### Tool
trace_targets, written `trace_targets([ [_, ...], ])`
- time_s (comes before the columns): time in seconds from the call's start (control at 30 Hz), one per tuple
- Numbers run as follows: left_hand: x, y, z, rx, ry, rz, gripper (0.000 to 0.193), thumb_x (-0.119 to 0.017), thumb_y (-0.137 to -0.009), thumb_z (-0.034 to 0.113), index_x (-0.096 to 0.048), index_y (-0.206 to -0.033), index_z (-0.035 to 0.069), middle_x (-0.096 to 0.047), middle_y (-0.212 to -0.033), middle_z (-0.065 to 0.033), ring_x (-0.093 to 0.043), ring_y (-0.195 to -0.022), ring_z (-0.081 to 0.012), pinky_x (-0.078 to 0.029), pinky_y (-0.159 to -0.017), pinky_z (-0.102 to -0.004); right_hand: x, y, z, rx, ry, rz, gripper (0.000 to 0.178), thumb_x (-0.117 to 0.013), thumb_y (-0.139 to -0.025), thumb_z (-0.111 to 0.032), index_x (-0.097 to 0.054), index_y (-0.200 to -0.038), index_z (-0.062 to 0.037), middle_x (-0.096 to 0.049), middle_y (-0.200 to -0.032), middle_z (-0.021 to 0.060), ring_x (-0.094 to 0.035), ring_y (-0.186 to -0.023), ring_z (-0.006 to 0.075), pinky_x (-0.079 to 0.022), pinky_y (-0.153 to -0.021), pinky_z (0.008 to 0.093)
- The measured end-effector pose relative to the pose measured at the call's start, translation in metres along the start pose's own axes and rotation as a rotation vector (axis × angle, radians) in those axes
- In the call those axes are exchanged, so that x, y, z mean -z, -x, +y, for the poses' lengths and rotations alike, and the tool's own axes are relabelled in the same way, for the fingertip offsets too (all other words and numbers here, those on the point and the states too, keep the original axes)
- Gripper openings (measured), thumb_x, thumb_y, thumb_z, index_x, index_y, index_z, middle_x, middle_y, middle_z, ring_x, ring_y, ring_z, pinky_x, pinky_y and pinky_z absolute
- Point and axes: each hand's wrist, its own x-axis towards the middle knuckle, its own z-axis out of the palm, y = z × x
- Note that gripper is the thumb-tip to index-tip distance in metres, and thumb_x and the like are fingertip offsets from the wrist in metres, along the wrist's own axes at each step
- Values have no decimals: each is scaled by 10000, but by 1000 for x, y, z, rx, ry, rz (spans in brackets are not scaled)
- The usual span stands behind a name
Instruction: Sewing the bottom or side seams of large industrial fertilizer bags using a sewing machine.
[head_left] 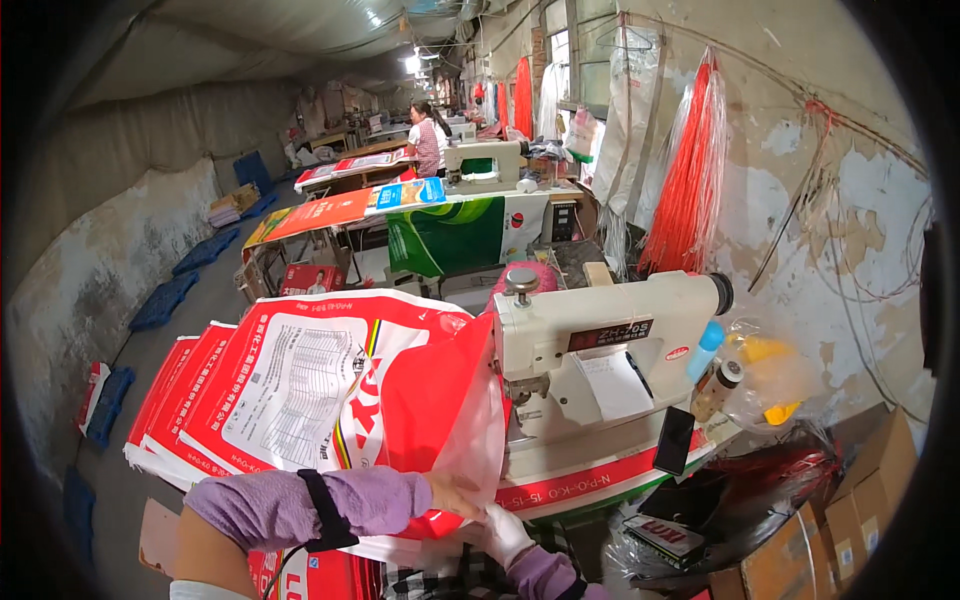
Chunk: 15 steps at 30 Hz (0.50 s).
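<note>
A red and white printed woven sack (440, 400) lies on top of a fanned stack of similar sacks (200, 400), its right side raised against the sewing machine (610, 340). My left hand (455, 497), bare beneath a purple sleeve, grips the sack's near edge, with its fingertips partly hidden. Close beside it, my right hand (505, 535) in a white glove pinches the same edge near the corner. Both hands are low and in front of me, left of the machine's bed. A notepad with a pen (615, 385) rests against the machine.
A black phone (674, 441), a blue bottle (706, 350) and a jar (718, 385) sit right of the machine. Cardboard boxes (820, 530) stand at lower right. Ahead, a person (428, 140) works past another sewing machine (485, 165). Red strands (685, 190) hang along the wall.
</note>
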Motion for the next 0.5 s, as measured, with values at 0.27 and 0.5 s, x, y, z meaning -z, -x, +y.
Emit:
trace_targets([
  [0.27, -3, 0, -14, -184, 38, -170, 618, -801, -627, 363, -634, -1102, 5, -676, -930, -99, -629, -872, -214, -481, -836, -317, -21, -2, -6, 698, 1786, -110, 253, -506, -868, -236, -639, -933, -31, -645, -911, 210, -640, -799, 349, -503, -684, 428],
  [0.5, 3, 4, 42, -483, -800, 28, 133, -647, -692, 106, -689, -813, 72, -687, -840, -67, -659, -733, -225, -522, -661, -347, -47, 40, 0, 452, 1050, -386, 359, -399, -932, -203, -615, -1131, 4, -676, -1040, 106, -645, -977, 228, -493, -845, 346],
])
